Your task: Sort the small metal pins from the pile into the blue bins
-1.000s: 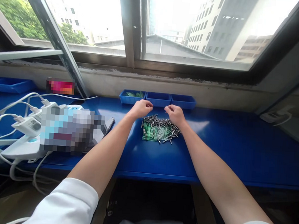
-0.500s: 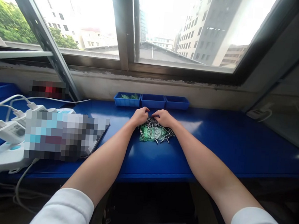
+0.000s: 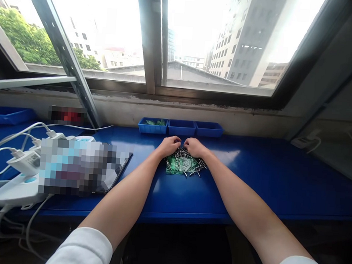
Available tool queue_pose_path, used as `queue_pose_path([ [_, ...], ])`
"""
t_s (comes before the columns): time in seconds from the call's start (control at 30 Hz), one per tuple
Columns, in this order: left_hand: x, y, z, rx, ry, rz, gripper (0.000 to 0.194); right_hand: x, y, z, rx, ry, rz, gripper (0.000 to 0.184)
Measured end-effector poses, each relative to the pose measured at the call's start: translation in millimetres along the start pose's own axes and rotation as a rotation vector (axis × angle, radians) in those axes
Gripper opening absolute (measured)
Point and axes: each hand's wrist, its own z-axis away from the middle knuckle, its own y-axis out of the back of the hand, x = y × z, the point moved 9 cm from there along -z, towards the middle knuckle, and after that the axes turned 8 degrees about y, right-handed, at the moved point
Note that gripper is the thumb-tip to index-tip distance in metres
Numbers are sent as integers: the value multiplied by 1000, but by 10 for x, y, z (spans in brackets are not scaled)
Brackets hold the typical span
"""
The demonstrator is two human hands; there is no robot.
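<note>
Many thin metal pieces (image 3: 181, 154) sit just on my side of left hand (image 3: 169, 147) and right hand (image 3: 194, 147); fingers curled, can't tell what's gripped.

Metal pieces (image 3: 181, 153): loose heap, just below frame center. Slim, rod-like, shiny silver with dark sections. Lying at all angles, crossing each other, not sorted. Densest along the upper edge of the heap, which is partly hidden; thinner toward the bottom, a few at lower right poking out onto the blue tabletop (image 3: 186, 201). Exact count not readable.

Green see-through material (image 3: 173, 169): flat under the pieces, roughly rectangular, glossy, creased. Barest at lower left of the heap. Can't tell if one sheet or several packets.
</note>
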Motion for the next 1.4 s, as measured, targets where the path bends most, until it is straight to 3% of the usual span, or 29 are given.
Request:
queue_pose_path([
  [0.13,50,6,18,-3,-29,-33,31,5,182,59,145,-13,-103,12],
  [0.27,173,101,50,94,-161,23,29,-32,322,98,274,10,-394,15],
  [0.43,191,172,49,170,-219,84,23,-55,379,128,347,-17,-727,22],
  [0.73,107,192,-6,218,-169,79,24,-57,442,190,372,-17,-883,24],
  [0.83,46,309,-21,322,-135,84,25,40,541,224,466,-16,-777,24],
  [0.93,-69,440,-29,412,-46,82,26,147,688,300,539,-24,-475,22],
  [1.03,-165,509,-28,428,40,54,25,281,798,366,573,-53,-204,22],
  [1.2,-242,536,-23,408,117,36,26,600,910,414,672,-169,-67,32],
  [1.4,-286,467,-84,367,117,14,26,796,815,352,553,-283,-18,56],
])
